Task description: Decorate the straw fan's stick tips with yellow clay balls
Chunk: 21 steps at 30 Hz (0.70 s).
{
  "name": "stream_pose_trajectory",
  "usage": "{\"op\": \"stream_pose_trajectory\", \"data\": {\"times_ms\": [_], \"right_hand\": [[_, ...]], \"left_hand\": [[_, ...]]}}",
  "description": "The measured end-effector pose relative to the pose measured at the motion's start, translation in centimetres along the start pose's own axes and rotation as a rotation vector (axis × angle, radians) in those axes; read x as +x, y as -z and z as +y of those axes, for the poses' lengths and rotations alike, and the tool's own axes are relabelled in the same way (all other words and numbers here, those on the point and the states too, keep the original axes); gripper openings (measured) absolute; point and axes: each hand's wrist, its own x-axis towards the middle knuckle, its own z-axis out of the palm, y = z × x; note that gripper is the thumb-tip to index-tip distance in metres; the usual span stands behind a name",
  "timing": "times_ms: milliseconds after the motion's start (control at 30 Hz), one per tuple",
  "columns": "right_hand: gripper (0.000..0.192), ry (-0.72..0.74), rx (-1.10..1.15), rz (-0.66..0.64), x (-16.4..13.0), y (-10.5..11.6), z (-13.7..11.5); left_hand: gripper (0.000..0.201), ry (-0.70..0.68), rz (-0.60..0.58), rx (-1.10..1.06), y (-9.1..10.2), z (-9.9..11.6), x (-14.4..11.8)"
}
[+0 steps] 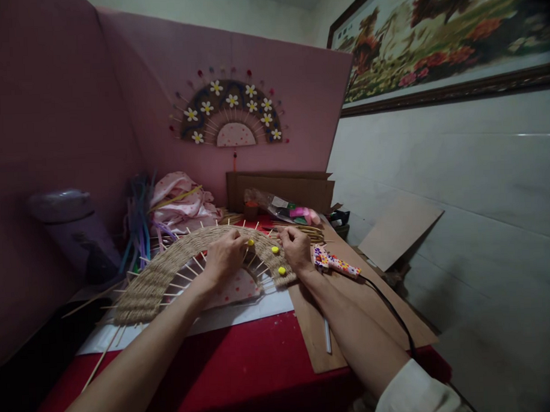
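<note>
A half-round fan (155,276) of woven brown twine on thin sticks lies in front of me, with a dotted pink fabric centre (237,288). On the right part of its band sit two yellow discs (275,250). My left hand (227,254) is closed over the band's upper middle, its fingertips at another yellow disc (251,243). What it grips is hidden. My right hand (297,247) is closed in a pinch at the band's right edge; anything between its fingers is too small to make out. Right of it lies a flower-patterned glue gun (335,264).
A brown board (364,311) lies under the glue gun's black cord, with a clear glue stick (327,336) on it. Pipe cleaners (140,220), pink cloth (182,200) and a cup (77,231) stand behind left. A finished flowered fan (235,102) hangs on the pink panel.
</note>
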Motion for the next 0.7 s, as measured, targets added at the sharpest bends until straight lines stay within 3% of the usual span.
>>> {"op": "stream_pose_trajectory", "data": {"times_ms": [333, 700], "right_hand": [[0.044, -0.001, -0.026, 0.000, 0.0, 0.0, 0.1], [0.042, -0.011, -0.027, -0.001, 0.0, 0.0, 0.2]], "left_hand": [[0.021, 0.196, -0.012, -0.093, -0.8, 0.8, 1.3], [0.026, 0.144, 0.048, -0.155, -0.6, 0.3, 0.7]]}}
